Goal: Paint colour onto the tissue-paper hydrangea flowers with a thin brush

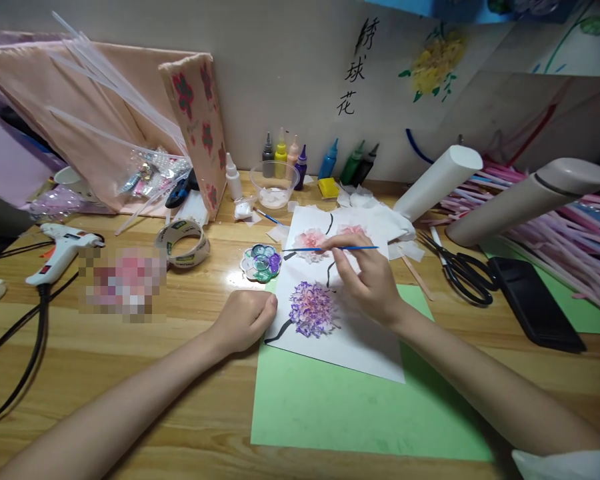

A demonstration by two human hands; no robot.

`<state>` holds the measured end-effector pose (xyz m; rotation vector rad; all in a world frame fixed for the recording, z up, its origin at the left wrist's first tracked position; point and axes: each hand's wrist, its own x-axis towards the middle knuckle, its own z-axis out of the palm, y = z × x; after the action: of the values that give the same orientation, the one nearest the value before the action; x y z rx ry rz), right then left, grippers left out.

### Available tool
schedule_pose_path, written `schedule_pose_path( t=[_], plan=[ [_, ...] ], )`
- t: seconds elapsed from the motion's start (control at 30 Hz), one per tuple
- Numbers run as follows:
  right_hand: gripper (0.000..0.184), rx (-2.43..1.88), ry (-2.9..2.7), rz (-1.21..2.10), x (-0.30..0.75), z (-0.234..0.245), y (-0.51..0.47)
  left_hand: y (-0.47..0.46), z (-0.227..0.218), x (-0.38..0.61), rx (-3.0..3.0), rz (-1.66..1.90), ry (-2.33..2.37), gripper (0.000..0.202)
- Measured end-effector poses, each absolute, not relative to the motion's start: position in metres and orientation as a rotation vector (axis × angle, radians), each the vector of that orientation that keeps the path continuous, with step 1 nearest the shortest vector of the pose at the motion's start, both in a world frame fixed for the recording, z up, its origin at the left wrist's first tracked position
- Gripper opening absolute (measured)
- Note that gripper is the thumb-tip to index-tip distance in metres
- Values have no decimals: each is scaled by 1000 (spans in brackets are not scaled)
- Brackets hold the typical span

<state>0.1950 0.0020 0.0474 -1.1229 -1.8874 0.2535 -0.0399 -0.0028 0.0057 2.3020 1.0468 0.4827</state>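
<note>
In the head view my right hand (363, 280) pinches a slim blue paintbrush (353, 247), which lies nearly level, its tip pointing left toward the palette. Beneath it is a white sheet (365, 353) with black painted stems. A purple-edged ruffled flower (313, 309) sits low on the sheet; a pink flower (310, 244) and another pink flower (353, 231) are higher up, partly behind my right hand and the brush. My left hand (247, 319) rests as a loose fist at the sheet's left edge, with nothing showing in it. The flower-shaped palette (261, 263) holds green and purple paint.
Green paper (330, 413) lies under the sheet. To the left are a glue gun (60, 252) and a tape roll (183, 243). Paint bottles (280, 155) and a clear cup (274, 187) stand at the back. Scissors (463, 270), a phone (535, 303) and upright cylinders (440, 181) are right.
</note>
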Motion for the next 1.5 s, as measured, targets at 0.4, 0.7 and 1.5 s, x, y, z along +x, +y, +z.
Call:
schedule_pose_path(
  t=[0.4, 0.7, 1.5],
  plan=[
    [13, -1010, -1560, 108, 254, -10, -61, -1, 4, -43, 2312, 629, 965, 48],
    [20, -1005, -1663, 132, 249, -2, -60, -1, 8, -43, 2299, 627, 947, 50],
    [20, -1047, -1665, 229, 251, -9, -60, -1, 7, -42, 2355, 655, 873, 45]
  ],
)
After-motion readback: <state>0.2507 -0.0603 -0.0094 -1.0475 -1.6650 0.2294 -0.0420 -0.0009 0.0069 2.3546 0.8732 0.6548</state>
